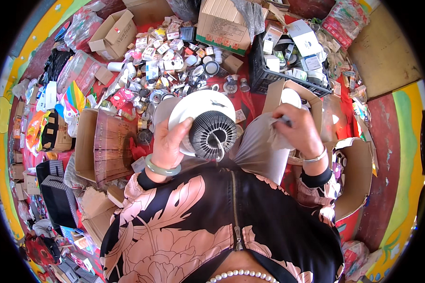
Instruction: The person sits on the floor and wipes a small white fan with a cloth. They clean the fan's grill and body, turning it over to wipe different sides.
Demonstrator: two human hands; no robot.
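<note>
My left hand [167, 141] grips a recessed downlight [200, 129] by its edge, thumb along the side. The light has a wide white round rim and a black finned body with a hook-shaped wire at its centre, and it hangs over my lap. To the right, my right hand [298, 126] is closed on a crumpled greyish cloth [277, 137] above my right knee, apart from the light. Just beyond that hand, a white round piece [290, 97] shows in an open cardboard box [311, 96].
A heap of small boxes and lamp parts [170, 61] spreads ahead on red sheeting. A black crate [259, 70] full of parts stands at far right. Cardboard boxes flank me: a purplish one [111, 146] on the left, an open brown one [356, 179] on the right.
</note>
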